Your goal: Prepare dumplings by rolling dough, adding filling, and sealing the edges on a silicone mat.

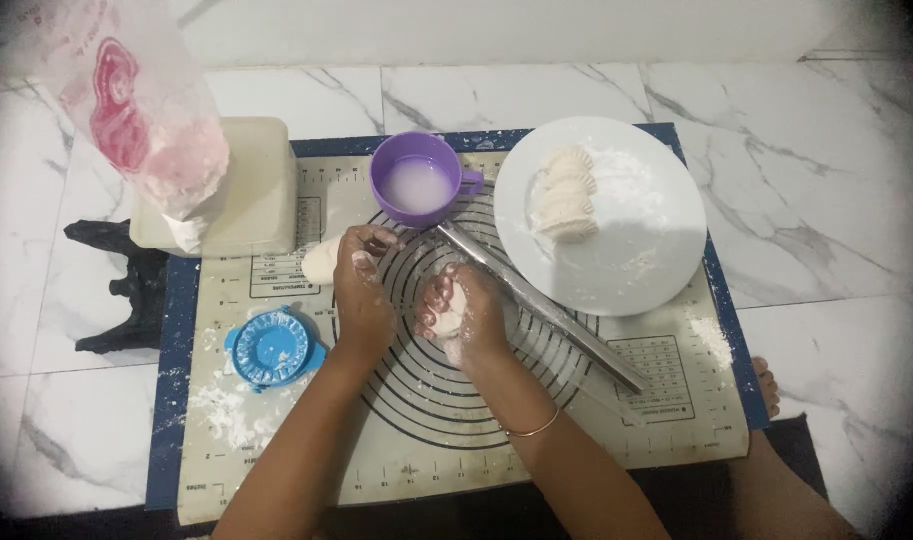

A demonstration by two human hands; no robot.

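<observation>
My right hand (467, 318) is curled around a small piece of white dough (457, 305) above the middle of the baking mat (637, 420). My left hand (363, 300) hovers just left of it, floury fingers bent, holding nothing; it is nearest a log of dough (322, 262) lying on the mat. A metal rolling pin (542, 305) lies diagonally to the right of my right hand.
A purple cup of cloudy water (417, 180) stands at the mat's top. A white plate (637, 230) holds several folded dumplings (567, 195). A blue dumpling press (272, 347), a cream box (257, 190), a plastic flour bag (147, 110) and a black object (127, 290) sit left.
</observation>
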